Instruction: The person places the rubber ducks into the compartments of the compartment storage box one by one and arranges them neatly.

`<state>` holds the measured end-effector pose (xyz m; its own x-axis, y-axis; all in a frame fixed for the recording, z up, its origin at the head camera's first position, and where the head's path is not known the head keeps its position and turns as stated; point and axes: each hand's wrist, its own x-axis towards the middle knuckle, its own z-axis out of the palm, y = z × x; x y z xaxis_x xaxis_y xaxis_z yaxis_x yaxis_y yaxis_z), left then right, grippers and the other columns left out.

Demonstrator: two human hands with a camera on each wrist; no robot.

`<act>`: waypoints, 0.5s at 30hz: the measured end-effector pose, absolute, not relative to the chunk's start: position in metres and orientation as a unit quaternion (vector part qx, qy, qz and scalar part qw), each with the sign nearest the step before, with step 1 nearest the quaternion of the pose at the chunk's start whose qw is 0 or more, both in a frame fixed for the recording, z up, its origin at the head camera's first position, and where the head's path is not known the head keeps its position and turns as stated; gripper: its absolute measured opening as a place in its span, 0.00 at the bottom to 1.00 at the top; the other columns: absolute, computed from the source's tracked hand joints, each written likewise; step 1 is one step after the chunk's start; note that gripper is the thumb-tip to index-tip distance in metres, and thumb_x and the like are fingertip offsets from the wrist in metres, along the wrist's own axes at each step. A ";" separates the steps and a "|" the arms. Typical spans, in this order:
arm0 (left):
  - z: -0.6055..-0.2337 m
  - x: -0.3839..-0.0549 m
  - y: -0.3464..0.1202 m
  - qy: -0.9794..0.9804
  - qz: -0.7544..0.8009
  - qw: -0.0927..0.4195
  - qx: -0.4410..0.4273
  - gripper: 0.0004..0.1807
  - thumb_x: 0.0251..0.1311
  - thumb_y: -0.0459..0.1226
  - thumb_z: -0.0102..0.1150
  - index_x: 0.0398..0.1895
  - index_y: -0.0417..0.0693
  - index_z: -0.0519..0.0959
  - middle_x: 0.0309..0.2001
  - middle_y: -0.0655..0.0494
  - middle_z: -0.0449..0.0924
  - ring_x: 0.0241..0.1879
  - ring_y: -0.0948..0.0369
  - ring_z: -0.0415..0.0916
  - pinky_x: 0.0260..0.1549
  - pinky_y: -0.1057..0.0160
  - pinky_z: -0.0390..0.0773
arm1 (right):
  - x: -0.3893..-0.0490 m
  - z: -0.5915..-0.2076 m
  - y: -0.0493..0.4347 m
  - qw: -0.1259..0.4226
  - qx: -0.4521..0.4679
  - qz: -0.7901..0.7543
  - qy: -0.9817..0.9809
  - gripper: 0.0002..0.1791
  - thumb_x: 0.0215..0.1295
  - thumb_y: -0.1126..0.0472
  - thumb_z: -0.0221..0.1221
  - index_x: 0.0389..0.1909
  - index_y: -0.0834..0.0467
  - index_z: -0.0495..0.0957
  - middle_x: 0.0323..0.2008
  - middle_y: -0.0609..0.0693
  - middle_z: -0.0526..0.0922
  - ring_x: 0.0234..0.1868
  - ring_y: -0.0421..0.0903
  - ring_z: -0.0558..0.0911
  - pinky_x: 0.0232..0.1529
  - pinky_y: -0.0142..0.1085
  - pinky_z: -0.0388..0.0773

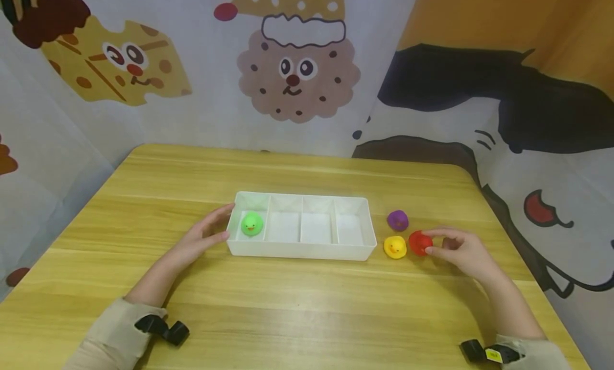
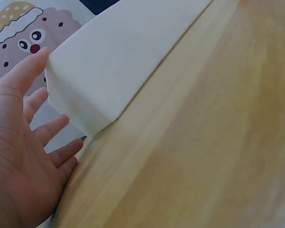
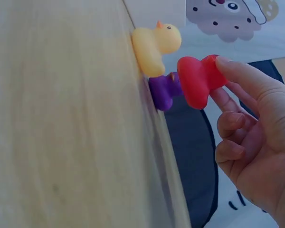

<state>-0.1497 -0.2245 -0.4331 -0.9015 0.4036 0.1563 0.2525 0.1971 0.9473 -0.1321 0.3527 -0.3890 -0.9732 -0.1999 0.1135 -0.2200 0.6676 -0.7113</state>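
A red rubber duck (image 1: 419, 243) is pinched between the thumb and fingers of my right hand (image 1: 462, 252); in the right wrist view the red duck (image 3: 195, 81) shows off the tabletop. Just left of it sits a yellow rubber duck (image 1: 395, 247), and behind that one a purple rubber duck (image 1: 397, 220). My left hand (image 1: 199, 242) has its fingertips and thumb at the left end of a white divided tray (image 1: 302, 251), the fingers fairly straight in the left wrist view. A green rubber duck (image 1: 251, 224) sits in the tray's leftmost compartment.
The wooden table (image 1: 288, 311) reaches back to a cloth (image 1: 192, 125) printed with cartoon figures. Black straps with small devices sit at both sleeves, one on the left wrist (image 1: 163, 330) and one on the right (image 1: 489, 353).
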 end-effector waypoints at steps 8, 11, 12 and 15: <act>-0.433 -0.149 -0.225 0.772 0.596 0.063 0.212 0.33 0.68 0.33 0.51 0.74 0.52 0.55 0.69 0.41 0.58 0.66 0.42 0.56 0.58 0.33 0.53 | -0.127 -0.375 0.343 0.036 0.131 0.389 -0.911 0.18 0.57 0.61 0.68 0.48 0.60 0.82 0.26 0.52 0.75 0.21 0.44 0.69 0.16 0.35 0.64; -0.433 -0.149 -0.225 0.773 0.595 0.064 0.210 0.33 0.68 0.33 0.51 0.74 0.52 0.55 0.69 0.41 0.58 0.66 0.42 0.55 0.58 0.33 0.53 | -0.125 -0.369 0.336 0.047 0.146 0.396 -0.905 0.17 0.56 0.63 0.69 0.48 0.60 0.82 0.32 0.50 0.77 0.22 0.45 0.69 0.17 0.36 0.64; -0.433 -0.149 -0.225 0.773 0.595 0.065 0.210 0.33 0.68 0.33 0.51 0.74 0.51 0.55 0.69 0.41 0.58 0.66 0.42 0.55 0.58 0.33 0.53 | -0.124 -0.367 0.333 0.050 0.152 0.400 -0.903 0.17 0.56 0.63 0.69 0.47 0.60 0.83 0.34 0.49 0.78 0.23 0.44 0.69 0.17 0.36 0.65; -0.433 -0.150 -0.225 0.774 0.594 0.065 0.208 0.33 0.68 0.33 0.51 0.74 0.51 0.55 0.69 0.41 0.58 0.66 0.42 0.55 0.58 0.32 0.53 | -0.123 -0.361 0.325 0.060 0.166 0.412 -0.894 0.17 0.54 0.67 0.69 0.47 0.60 0.83 0.35 0.47 0.79 0.24 0.44 0.69 0.18 0.36 0.64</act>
<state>-0.1498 -0.2245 -0.4325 -0.9047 0.3998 0.1474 0.2457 0.2069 0.9470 -0.1227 0.3245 -0.3613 -0.9375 -0.2481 0.2439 -0.3467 0.6056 -0.7163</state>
